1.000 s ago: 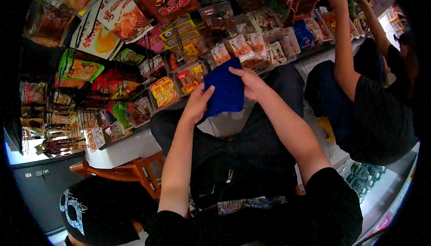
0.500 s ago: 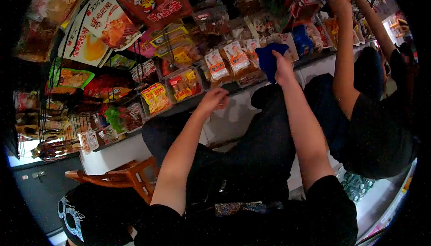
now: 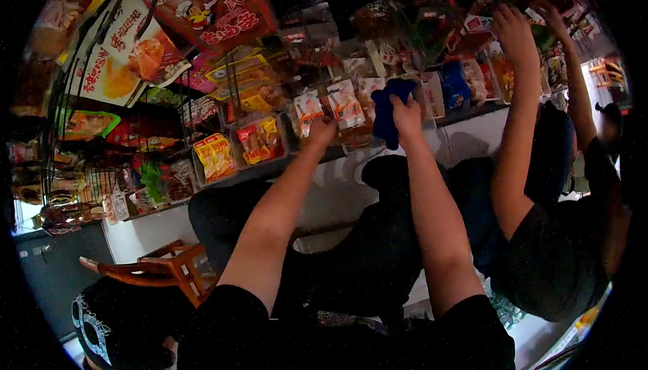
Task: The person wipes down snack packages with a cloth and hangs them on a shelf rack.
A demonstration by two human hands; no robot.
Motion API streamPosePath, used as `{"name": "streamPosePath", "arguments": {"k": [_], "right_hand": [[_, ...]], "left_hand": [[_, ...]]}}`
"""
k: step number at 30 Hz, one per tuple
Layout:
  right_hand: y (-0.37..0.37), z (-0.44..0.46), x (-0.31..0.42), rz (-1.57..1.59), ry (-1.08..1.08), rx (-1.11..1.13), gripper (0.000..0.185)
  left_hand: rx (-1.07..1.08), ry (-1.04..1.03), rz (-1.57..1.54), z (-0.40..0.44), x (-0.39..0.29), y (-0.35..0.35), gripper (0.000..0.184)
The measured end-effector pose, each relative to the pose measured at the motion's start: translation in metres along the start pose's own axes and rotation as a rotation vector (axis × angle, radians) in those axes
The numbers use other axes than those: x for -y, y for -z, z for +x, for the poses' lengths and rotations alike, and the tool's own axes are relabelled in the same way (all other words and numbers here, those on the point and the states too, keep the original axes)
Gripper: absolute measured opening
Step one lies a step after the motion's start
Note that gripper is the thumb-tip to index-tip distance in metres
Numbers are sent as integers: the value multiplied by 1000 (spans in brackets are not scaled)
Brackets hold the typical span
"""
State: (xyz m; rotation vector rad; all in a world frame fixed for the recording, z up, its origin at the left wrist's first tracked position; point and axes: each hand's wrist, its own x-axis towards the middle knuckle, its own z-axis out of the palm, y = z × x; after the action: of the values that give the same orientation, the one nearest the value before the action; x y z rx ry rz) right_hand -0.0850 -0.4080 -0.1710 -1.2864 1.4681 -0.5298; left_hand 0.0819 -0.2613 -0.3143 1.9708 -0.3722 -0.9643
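A dark blue cloth [image 3: 388, 117] hangs bunched from my right hand [image 3: 406, 115], whose thumb and fingers pinch it over the front edge of the snack display. My left hand [image 3: 322, 130] is closed at the lower edge of a white and orange snack packet [image 3: 308, 110]; whether its fingers grip the packet cannot be made out. Beside it stands a similar packet [image 3: 346, 104], between my two hands. Clear trays with yellow and red packets [image 3: 259, 140] lie to the left of my left hand.
At the right, another person's hand [image 3: 516, 33] reaches over the display. A blue packet [image 3: 456, 85] lies right of the cloth. Large printed bags [image 3: 210, 6] fill the upper left. A wooden chair [image 3: 177, 269] and another person in black [image 3: 128, 323] are at the lower left.
The cloth, first held by both hands, went right with my right hand and now hangs nearer the packets. My left hand let go of it and moved up to the packets. The view shifted.
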Motion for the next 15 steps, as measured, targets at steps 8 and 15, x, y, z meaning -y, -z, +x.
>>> {"name": "streamPosePath", "arguments": {"k": [8,15], "right_hand": [[-39,46,-15,-600,517,74,31],[-66,52,-19,-727,278,394,53]], "left_hand": [[65,107,84,-29,-70,8,37],[140,257,-211,-30,-82,7,30]]}}
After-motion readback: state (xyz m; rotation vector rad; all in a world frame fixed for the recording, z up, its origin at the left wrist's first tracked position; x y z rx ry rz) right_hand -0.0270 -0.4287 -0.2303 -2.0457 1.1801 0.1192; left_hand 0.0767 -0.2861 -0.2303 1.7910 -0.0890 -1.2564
